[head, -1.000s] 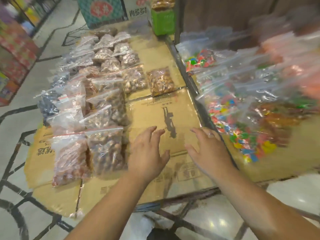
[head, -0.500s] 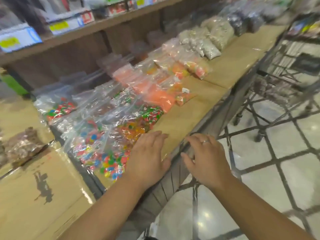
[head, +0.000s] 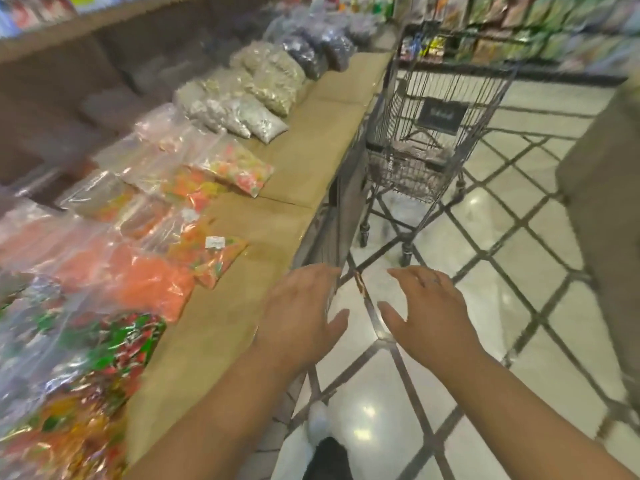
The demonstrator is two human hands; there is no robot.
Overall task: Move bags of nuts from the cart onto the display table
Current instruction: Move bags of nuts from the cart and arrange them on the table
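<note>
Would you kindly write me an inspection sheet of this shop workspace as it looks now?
Surface: display table, covered in brown cardboard; front strip bare.
Job's things: cart stands by the table's far end; contents too blurred to tell.
Clutter: bags of coloured sweets, pale bags and dark bags lie along the table's back.
Hands: left hand over the table's edge, right hand over the floor; both open, holding nothing.
Cables: nothing seen.
Surroundings: tiled floor, stocked shelves behind the cart.

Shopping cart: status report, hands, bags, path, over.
Left hand and right hand open, empty. Shopping cart ahead, beside display table; load blurred. No obstacle seen on tiled floor.
</note>
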